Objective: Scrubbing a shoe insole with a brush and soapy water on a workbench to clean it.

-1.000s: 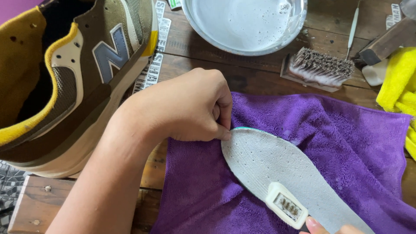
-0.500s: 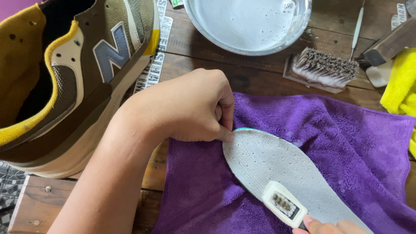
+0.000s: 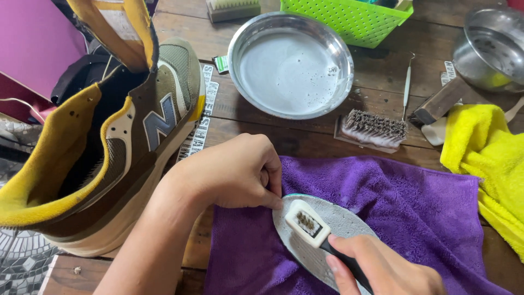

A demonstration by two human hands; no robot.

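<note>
Right hand (image 3: 382,267) is closed around a small brush (image 3: 307,224), head set on the grey insole (image 3: 341,224); left hand (image 3: 234,172) pinches its end against the purple towel (image 3: 415,207). Scrubbing step judged underway; further strokes require firm pinning.

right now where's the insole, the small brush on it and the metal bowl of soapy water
insole (image 3: 349,221): head view, bare grey top near its rounded end
small brush (image 3: 305,221): head view, white head with bristles
metal bowl (image 3: 238,43): head view, left rim
</note>
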